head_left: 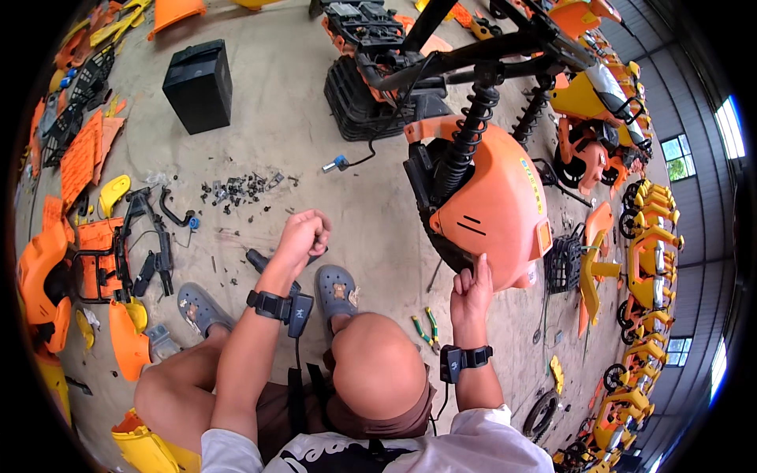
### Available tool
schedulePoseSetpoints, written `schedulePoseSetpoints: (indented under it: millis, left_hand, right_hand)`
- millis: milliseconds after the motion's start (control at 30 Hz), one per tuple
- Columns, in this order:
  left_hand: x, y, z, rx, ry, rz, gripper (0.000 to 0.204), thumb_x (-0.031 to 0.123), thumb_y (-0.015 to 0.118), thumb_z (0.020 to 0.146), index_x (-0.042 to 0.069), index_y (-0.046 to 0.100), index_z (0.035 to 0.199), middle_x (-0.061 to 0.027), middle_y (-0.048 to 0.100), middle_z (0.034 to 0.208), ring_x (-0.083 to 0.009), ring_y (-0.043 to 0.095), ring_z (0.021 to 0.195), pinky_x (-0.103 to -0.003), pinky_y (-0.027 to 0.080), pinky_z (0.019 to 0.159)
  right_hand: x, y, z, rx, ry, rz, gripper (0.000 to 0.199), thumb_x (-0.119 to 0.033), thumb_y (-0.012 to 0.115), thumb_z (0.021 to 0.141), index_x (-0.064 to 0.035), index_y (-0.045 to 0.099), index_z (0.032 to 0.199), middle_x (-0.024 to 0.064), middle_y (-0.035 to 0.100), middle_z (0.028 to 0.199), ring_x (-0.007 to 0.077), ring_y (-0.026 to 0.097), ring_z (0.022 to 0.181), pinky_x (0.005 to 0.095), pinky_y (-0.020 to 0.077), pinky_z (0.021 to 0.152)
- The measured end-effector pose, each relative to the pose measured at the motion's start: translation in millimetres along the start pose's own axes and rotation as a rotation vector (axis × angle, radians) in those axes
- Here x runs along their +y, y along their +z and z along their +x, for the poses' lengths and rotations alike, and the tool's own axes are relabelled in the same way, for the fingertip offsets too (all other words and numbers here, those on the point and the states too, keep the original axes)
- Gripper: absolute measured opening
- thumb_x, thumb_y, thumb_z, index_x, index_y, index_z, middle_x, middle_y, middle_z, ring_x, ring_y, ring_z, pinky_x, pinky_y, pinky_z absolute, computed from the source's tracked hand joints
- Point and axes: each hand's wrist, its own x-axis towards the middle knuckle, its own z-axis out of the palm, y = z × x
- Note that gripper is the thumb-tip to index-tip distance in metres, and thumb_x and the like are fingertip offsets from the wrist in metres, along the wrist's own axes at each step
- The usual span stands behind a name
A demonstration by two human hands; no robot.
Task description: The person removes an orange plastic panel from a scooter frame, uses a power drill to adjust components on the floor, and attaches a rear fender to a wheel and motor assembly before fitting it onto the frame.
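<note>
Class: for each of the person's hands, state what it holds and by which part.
Left hand: fist closed on a dark tool, at its handle end. Right hand: grips the lower edge of the orange fender.

orange fender (497, 209) | black spring (467, 142) | black box (199, 85) | grey clogs (336, 288) | green-handled pliers (426, 325) | yellow panel (113, 194) | grey floor (268, 134)

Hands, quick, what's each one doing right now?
Left hand: closed in a fist around a dark tool handle.
Right hand: fingers gripping the lower edge of the orange fender.
</note>
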Motion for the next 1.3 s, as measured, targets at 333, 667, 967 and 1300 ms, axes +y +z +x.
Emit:
schedulePoseSetpoints:
  millis: [333,667,967,1300]
  left_hand:
    - [7,14,-58,-0.111,-0.028,0.004,0.012,-0.003,0.04,0.074,0.001,0.051,0.074,-0.0048,0.046,0.057,-0.0094,0.037,0.046,-0.024,0.027,0.041]
    - [36,30,-94,-0.206,-0.118,-0.108,0.01,-0.002,0.04,0.073,0.0,0.05,0.074,-0.005,0.042,0.056,-0.0125,0.036,0.046,-0.026,0.03,0.043]
    - [136,35,-260,-0.002,0.016,0.25,0.005,-0.001,0.044,0.07,0.004,0.044,0.068,-0.0043,0.037,0.053,-0.0139,0.037,0.044,-0.028,0.031,0.042]
    - [180,-87,-508,0.83,0.408,0.657,0.006,0.002,0.042,0.072,0.003,0.047,0.07,-0.0036,0.043,0.051,-0.0099,0.038,0.036,-0.023,0.033,0.034]
  right_hand:
    - [-16,-2,10,0.175,-0.294,-0.11,0.018,-0.024,0.061,0.094,-0.0067,0.059,0.098,0.0004,0.062,0.084,0.0087,0.058,0.07,0.0208,0.045,0.058]
    - [-21,17,12,0.121,0.028,0.753,0.063,-0.052,0.062,0.086,-0.003,0.046,0.122,0.007,0.053,0.096,0.0195,0.053,0.074,0.0311,0.0497,0.07]
    - [-10,-31,36,0.017,-0.037,0.558,0.067,-0.059,0.059,0.085,-0.0028,0.047,0.119,0.0091,0.056,0.107,0.023,0.057,0.094,0.0349,0.047,0.088]
    - [49,-44,-11,-0.133,-0.01,-0.396,0.026,-0.015,0.064,0.09,-0.0002,0.062,0.111,0.005,0.063,0.082,0.0103,0.054,0.06,0.0227,0.0444,0.057]
